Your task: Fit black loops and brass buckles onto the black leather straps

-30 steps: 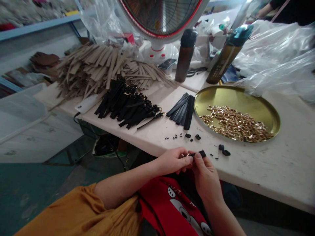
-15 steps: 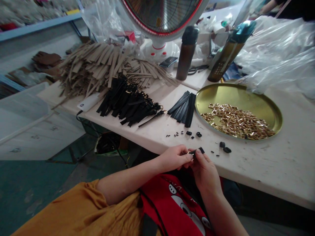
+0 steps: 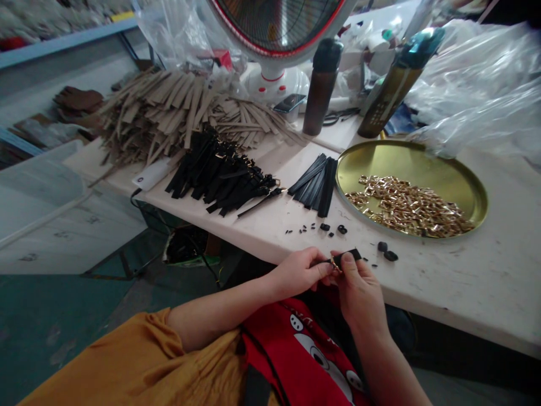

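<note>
Black strap (image 3: 354,256) runs through a gold-coloured buckle (image 3: 335,263) held just above the front edge of the white tabletop (image 3: 477,282). The left hand (image 3: 306,273) is nearly closed, thumb and fingers pinching the work on the buckle's left side. The right hand (image 3: 361,286) is closed on the strap to the right of the buckle, thumb on top, with the strap's square end jutting out past it. The fingertips of both hands almost meet.

Just beyond them lie small black loops (image 3: 391,256) and scattered black scraps (image 3: 324,227). Farther back, plain black strips (image 3: 313,183) are fanned out beside a round gold tray (image 3: 426,155), which carries a spread of small gold-coloured metal fittings (image 3: 409,208). To the left of the strips is a heap of black straps with gold hardware (image 3: 222,175), and behind it a large pile of taupe strips (image 3: 169,107). An electric fan (image 3: 279,25) with a red ring stands at the back, left of a dark bottle (image 3: 321,84).
</note>
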The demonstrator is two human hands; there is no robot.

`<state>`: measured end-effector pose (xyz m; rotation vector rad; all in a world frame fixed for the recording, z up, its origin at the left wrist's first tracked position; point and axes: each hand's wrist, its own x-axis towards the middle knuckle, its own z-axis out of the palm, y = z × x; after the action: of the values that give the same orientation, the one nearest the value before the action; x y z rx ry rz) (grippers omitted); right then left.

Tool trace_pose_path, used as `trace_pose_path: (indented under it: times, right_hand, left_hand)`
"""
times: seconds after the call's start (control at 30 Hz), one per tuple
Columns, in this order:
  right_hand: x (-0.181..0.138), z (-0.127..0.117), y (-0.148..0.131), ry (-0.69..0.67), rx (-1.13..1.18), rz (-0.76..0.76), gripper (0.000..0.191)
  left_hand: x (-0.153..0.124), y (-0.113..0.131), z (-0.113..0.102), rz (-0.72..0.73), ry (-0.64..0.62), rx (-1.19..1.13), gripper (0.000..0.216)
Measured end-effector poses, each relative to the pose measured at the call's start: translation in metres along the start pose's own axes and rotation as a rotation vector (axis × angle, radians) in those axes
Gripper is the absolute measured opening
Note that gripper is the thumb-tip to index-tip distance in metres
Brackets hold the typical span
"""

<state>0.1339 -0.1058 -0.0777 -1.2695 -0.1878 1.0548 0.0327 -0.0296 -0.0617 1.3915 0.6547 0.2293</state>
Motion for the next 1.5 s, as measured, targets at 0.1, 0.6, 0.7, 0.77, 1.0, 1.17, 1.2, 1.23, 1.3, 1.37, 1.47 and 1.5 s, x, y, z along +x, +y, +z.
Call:
trace_pose_path:
  times: [0.1,0.6,0.7,0.77,1.0,1.17,1.2,1.23,1.3,1.37,1.47,1.5]
  right_hand:
    - [0.000,-0.006,0.002,-0.057,-0.026,0.017,0.031]
    - [0.003,-0.009,0.001,-0.092,-0.136,-0.063,0.023]
    - [0.004,-0.010,0.002,-0.088,-0.052,-0.020,0.019]
    - [0.004,-0.009,0.000,-0.119,0.027,0.038,0.021]
    - [0.002,-0.011,-0.008,-0.192,0.194,0.241,0.026]
    - [0.004,-0.015,-0.007,-0.220,0.254,0.334,0.026]
    - [0.005,-0.015,-0.006,-0.222,0.250,0.344,0.027]
    - [0.005,-0.016,-0.006,-0.225,0.245,0.353,0.028]
    - [0.007,-0.017,-0.006,-0.237,0.236,0.363,0.027]
    - [0.008,-0.018,-0.006,-0.255,0.225,0.361,0.025]
    - [0.008,-0.019,-0.007,-0.255,0.175,0.330,0.023]
    - [0.008,-0.019,-0.007,-0.250,0.149,0.303,0.023]
  left_hand:
    - [-0.001,0.000,-0.002,-0.025,0.001,-0.002,0.024]
    - [-0.003,0.005,-0.006,-0.051,-0.048,0.097,0.014]
    - [-0.002,0.004,-0.007,-0.078,-0.068,0.109,0.013]
    - [-0.002,0.003,-0.008,-0.072,-0.074,0.110,0.017]
    - [-0.001,0.001,-0.010,-0.058,-0.047,0.211,0.024]
    - [-0.003,0.004,-0.010,-0.026,-0.023,0.308,0.020]
    - [-0.004,0.005,-0.011,-0.013,-0.022,0.335,0.018]
    - [-0.005,0.006,-0.011,0.000,-0.024,0.356,0.017]
    - [-0.006,0.008,-0.011,0.016,-0.036,0.371,0.016]
    - [-0.007,0.009,-0.010,0.014,-0.056,0.361,0.018]
    - [-0.006,0.009,-0.009,-0.024,-0.096,0.312,0.021]
    - [-0.006,0.009,-0.009,-0.039,-0.107,0.283,0.020]
